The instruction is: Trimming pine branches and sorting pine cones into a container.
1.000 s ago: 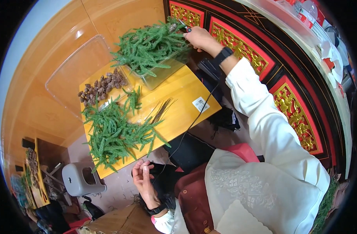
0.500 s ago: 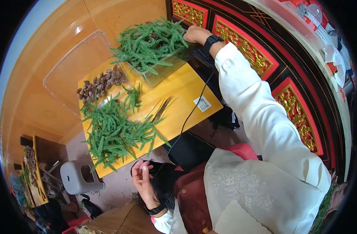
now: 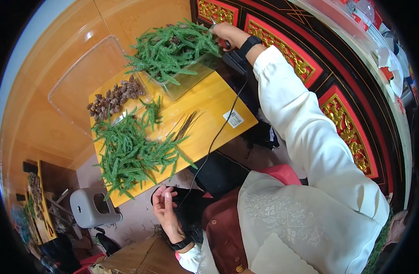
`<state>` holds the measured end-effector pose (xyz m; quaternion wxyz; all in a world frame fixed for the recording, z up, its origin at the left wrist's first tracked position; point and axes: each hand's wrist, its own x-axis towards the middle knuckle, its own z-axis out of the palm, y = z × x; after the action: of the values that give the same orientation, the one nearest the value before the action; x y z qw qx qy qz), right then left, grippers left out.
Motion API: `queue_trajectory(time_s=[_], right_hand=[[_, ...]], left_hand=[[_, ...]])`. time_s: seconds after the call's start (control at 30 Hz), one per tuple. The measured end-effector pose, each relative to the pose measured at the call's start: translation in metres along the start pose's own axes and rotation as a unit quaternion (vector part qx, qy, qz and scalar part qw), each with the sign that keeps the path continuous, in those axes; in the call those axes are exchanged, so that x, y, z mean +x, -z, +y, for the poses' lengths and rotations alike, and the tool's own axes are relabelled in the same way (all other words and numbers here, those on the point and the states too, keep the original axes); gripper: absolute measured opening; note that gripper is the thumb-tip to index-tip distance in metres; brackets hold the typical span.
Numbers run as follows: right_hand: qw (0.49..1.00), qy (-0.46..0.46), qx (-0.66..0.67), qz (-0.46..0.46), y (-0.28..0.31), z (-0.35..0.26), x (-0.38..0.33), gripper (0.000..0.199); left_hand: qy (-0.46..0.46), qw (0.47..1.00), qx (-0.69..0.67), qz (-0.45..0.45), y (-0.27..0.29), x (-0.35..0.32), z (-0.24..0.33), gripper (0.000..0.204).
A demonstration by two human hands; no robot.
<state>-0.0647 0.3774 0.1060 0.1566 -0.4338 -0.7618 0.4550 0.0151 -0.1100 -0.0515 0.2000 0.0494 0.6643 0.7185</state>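
My right hand [image 3: 230, 35] is closed around a hand tool with a red handle [image 3: 225, 44] and a thin metal tip. Its exact kind is mostly hidden by my fingers. The hand is at the far right corner of a clear plastic bin [image 3: 182, 86] heaped with green artificial pine sprigs [image 3: 173, 50]. My left hand [image 3: 166, 208] hovers near my lap, palm up, below the table's near edge. Its fingers are loosely bent and apart, with nothing visible in them. Closest to it is a loose pile of pine sprigs [image 3: 129, 153] on the yellow table [image 3: 205, 100].
Brown pine cones [image 3: 115, 98] lie at the table's left, by an upright clear lid [image 3: 83, 77]. Thin brown stems [image 3: 187, 125] rest mid-table. A black cable [image 3: 216, 141] crosses the table toward my lap. A grey stool [image 3: 93, 208] stands on the floor at left.
My right hand has come up slightly from behind the bin's corner, and a red-handled tool now shows in it. My left hand stays put. The whole view has shifted slightly.
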Motion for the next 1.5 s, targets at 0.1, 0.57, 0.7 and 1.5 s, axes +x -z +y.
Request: queue_trajectory(time_s=[0.1,0.57,0.7,1.5], right_hand=[[0.987,0.006,0.158,-0.040,-0.003,-0.004,0.000,0.046],[0.997,-0.004,-0.071,-0.008,-0.020,0.004,0.020,0.012],[0.997,-0.002,0.032,0.067,-0.020,0.004,0.025,0.023],[0.912,0.279,-0.302,0.014,-0.090,0.171,-0.129,0.042]], left_hand=[[0.003,1.000,0.007,0.000,0.001,0.001,0.000,0.037],[0.005,1.000,-0.002,-0.005,0.000,0.001,-0.004,0.035],[0.010,1.000,-0.001,-0.005,-0.001,-0.001,-0.004,0.034],[0.031,0.999,0.041,-0.012,-0.007,-0.012,-0.010,0.027]])
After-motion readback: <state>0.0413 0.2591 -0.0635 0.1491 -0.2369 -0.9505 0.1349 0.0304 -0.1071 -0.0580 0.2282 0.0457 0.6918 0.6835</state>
